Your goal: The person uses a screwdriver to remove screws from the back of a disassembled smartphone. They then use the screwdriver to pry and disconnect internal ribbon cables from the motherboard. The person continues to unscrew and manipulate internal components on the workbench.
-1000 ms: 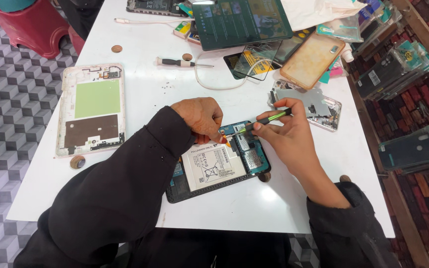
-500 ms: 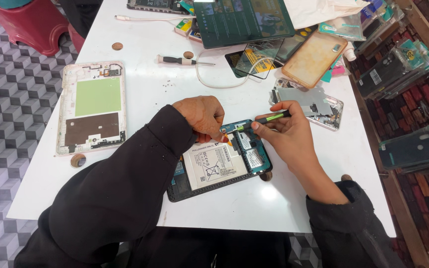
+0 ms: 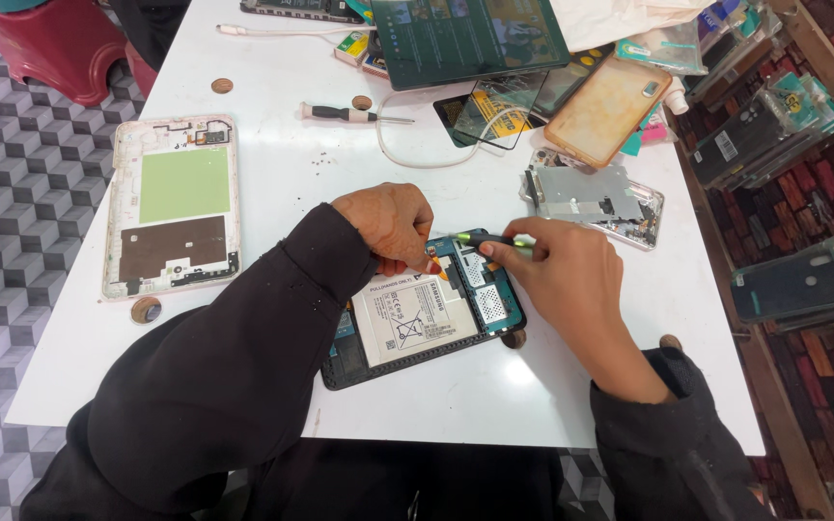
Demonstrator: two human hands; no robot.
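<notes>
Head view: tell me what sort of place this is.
Probably a phone and tablet repair bench: an opened tablet under both hands, a removed back cover, a screwdriver, and packaged phone cases alongside.

1. A phone and tablet repair shop: an opened black tablet [image 3: 422, 323], a detached white back cover [image 3: 174, 205] and a black-handled screwdriver [image 3: 345, 114] crowd the white worktable [image 3: 272, 154].
2. Packaged phone cases [image 3: 774, 135] line brick-patterned shelving alongside.

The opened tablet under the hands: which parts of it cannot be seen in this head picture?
- Head view: the tip of the green tool is hidden behind the left hand.
- The opened tablet has its near-left corner covered by the dark left sleeve.
- The right hand covers the tablet's right edge.
- The small parts on its board are too small to tell.
</notes>
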